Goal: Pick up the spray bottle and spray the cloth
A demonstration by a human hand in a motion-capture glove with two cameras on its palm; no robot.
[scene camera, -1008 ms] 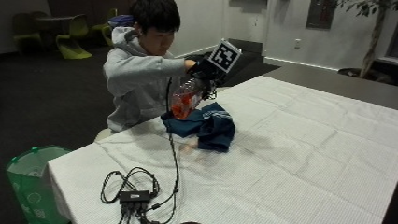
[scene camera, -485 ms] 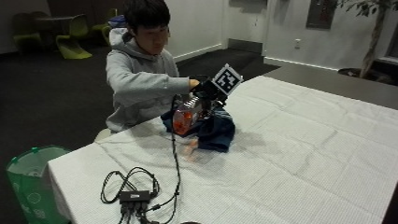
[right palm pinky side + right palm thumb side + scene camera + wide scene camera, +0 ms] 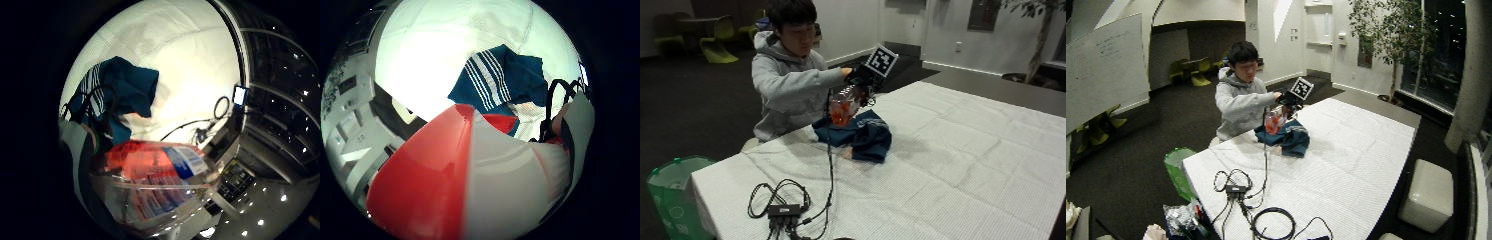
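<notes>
Gripping the spray bottle (image 3: 842, 107), the right hand (image 3: 859, 80) holds it above the cloth (image 3: 863, 134).

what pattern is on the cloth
Dark teal cloth with a band of thin white stripes at one end, clearest in the thumb side palm view.

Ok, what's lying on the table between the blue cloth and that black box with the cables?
Only bare white tablecloth, crossed by one black cable hanging from the gloved hand; the outside view shows it.

The person (image 3: 790, 80) wears a grey hooded sweatshirt with long sleeves, the right grip (image 3: 858, 76) black-gloved.
</notes>
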